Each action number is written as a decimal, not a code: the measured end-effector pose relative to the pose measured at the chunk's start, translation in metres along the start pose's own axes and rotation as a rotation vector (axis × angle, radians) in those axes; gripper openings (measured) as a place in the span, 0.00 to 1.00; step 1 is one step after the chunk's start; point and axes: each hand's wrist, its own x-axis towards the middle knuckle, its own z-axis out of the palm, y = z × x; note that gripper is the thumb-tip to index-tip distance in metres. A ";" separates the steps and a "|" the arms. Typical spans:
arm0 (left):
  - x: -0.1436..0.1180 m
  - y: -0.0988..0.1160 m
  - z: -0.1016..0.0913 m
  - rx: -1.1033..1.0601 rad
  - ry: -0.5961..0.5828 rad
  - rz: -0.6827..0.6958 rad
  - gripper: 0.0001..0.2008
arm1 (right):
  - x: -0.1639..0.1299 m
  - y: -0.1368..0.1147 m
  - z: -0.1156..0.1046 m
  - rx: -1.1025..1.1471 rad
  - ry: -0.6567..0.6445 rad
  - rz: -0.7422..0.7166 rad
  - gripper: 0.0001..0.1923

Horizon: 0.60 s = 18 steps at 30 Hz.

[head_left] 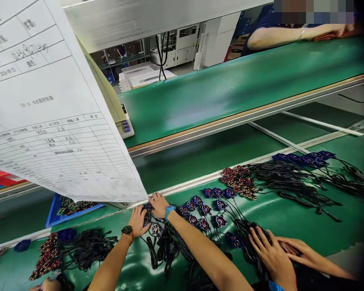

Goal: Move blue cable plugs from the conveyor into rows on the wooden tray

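Note:
My left hand [138, 221], with a dark watch on its wrist, rests at the far side of the green bench with thumb and fingers apart. It touches dark round corded parts [146, 219]. Beside it, my right hand [158, 205], wearing a blue wristband, reaches over the same cluster with its fingers spread. Its fingertips partly cover a part there. A lighter round part [155, 229] lies just below my hands. Rows of round parts with coloured rings [205, 209] spread to the right, and bundled black cables [166, 246] trail toward me.
A printed sheet [63, 105] hangs at upper left. A co-worker's hands [269, 250] hold black cables at right; another hand [50, 284] shows at lower left. Piled parts [239, 181] lie at right. A blue tray [53, 214] stands behind. A raised green shelf [218, 97] crosses the back.

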 end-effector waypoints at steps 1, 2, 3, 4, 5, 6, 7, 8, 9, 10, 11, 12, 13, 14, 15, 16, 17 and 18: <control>-0.005 0.000 0.000 0.008 0.011 -0.019 0.27 | 0.004 -0.003 0.001 -0.006 -0.003 -0.028 0.38; -0.010 0.001 0.000 0.017 0.021 -0.039 0.26 | 0.008 -0.005 0.001 -0.018 -0.005 -0.062 0.37; -0.014 0.002 -0.001 0.026 0.028 -0.056 0.26 | 0.012 -0.007 0.002 -0.032 -0.008 -0.099 0.36; -0.017 0.003 -0.002 0.035 0.031 -0.068 0.26 | 0.016 -0.010 0.004 -0.046 -0.012 -0.136 0.35; -0.019 0.005 -0.004 0.044 0.030 -0.078 0.26 | 0.020 -0.011 0.005 -0.057 -0.018 -0.170 0.33; -0.021 0.007 -0.006 0.051 0.023 -0.087 0.26 | 0.024 -0.013 0.006 -0.062 -0.023 -0.196 0.30; -0.021 0.008 -0.009 0.055 0.013 -0.097 0.26 | 0.026 -0.014 0.007 -0.062 -0.027 -0.210 0.27; -0.020 0.010 -0.011 0.057 0.002 -0.104 0.24 | 0.028 -0.014 0.007 -0.057 -0.027 -0.210 0.24; -0.019 0.012 -0.014 0.057 -0.007 -0.111 0.23 | 0.029 -0.015 0.007 -0.054 -0.024 -0.206 0.22; -0.017 0.014 -0.017 0.055 -0.011 -0.118 0.21 | 0.030 -0.015 0.006 -0.053 -0.017 -0.199 0.21; -0.015 0.015 -0.020 0.052 -0.011 -0.122 0.20 | 0.028 -0.016 0.003 -0.051 -0.005 -0.189 0.20; -0.014 0.016 -0.023 0.049 -0.004 -0.123 0.19 | 0.026 -0.016 -0.001 -0.049 0.012 -0.178 0.20; -0.012 0.018 -0.026 0.045 0.007 -0.122 0.18 | 0.023 -0.016 -0.007 -0.046 0.032 -0.165 0.20; -0.012 0.020 -0.029 0.041 0.021 -0.122 0.18 | 0.018 -0.017 -0.014 -0.043 0.056 -0.147 0.21; -0.012 0.023 -0.033 0.037 0.036 -0.122 0.17 | 0.012 -0.018 -0.023 -0.040 0.084 -0.126 0.23; -0.013 0.025 -0.038 0.033 0.050 -0.121 0.17 | 0.005 -0.020 -0.033 -0.039 0.113 -0.101 0.24; -0.015 0.029 -0.044 0.029 0.071 -0.118 0.17 | -0.003 -0.021 -0.044 -0.036 0.145 -0.074 0.25; -0.017 0.033 -0.051 0.025 0.100 -0.104 0.17 | -0.013 -0.023 -0.056 -0.029 0.181 -0.044 0.26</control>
